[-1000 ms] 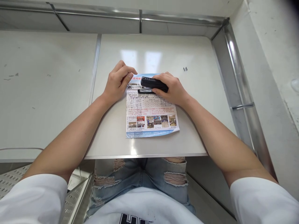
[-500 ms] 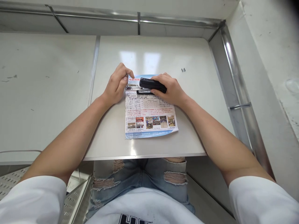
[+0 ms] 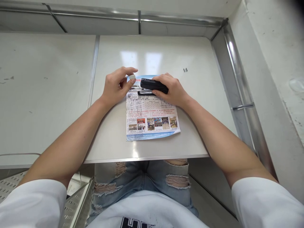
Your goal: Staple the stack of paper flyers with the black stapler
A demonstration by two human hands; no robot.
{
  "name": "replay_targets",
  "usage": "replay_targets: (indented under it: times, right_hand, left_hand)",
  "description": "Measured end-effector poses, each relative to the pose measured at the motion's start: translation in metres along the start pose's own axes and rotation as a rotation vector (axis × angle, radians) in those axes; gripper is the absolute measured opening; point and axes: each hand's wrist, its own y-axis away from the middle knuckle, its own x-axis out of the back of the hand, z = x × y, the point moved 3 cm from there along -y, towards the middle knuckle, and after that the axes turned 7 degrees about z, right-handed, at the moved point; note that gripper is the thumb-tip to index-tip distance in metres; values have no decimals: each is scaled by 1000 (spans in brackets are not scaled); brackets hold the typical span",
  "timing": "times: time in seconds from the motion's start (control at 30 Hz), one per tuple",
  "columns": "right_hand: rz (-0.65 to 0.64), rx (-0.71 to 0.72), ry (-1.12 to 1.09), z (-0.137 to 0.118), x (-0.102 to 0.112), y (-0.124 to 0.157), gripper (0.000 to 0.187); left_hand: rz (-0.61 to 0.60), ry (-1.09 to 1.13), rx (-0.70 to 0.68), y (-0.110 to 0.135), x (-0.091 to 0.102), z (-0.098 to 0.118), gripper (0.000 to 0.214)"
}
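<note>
Sheet point(image 3: 156, 125) printed, on table point(image 3: 110, 139), near R corner curled up a bit. Row of photos across its lower part; dense dark marks down its L side, can't tell if staples or print.

R hand point(image 3: 174, 88) over sheet's upper R part, closed round black stapler point(image 3: 154, 85), fingers over top, thumb low on near side. Stapler lies crosswise on sheet's upper part, front end twd sheet's L edge; black top & base stand apart at front, w/ metal tray point(image 3: 135, 89) sticking out as far as abt sheet's L edge.

L hand point(image 3: 117, 84) at sheet's upper L corner, partly over it. Thumb & bent fingers pinch small pale block point(image 3: 132, 77), gap no wider than block; index stretched out above it. Block is over sheet's upper L corner; can't tell how high.

2 small grey bits point(image 3: 186, 70) on table, beyond sheet & R of it. Dark scraps point(image 3: 12, 77) well L of sheet. Jeans point(image 3: 142, 177) on near side of sheet, past table edge.
</note>
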Motion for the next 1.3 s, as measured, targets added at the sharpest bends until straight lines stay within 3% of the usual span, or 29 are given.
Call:
replay_targets:
  times: [0.13, 0.5, 1.1, 1.3]
  right_hand:
    - [24, -22, -10, -2, 2, -1, 45]
    - [54, -9, -22, -5, 3, -3, 39]
    - [20, -11, -16, 0, 1, 0, 52]
    - [80, -31, -57, -7, 7, 0, 45]
  left_hand:
    - [10, 8, 61, 1, 0, 0, 32]
    - [-146, 2, -27, -1, -5, 7, 18]
    - [-170, -9, -10, 0, -5, 5, 11]
    - [-166, 9, -18, -1, -5, 8, 10]
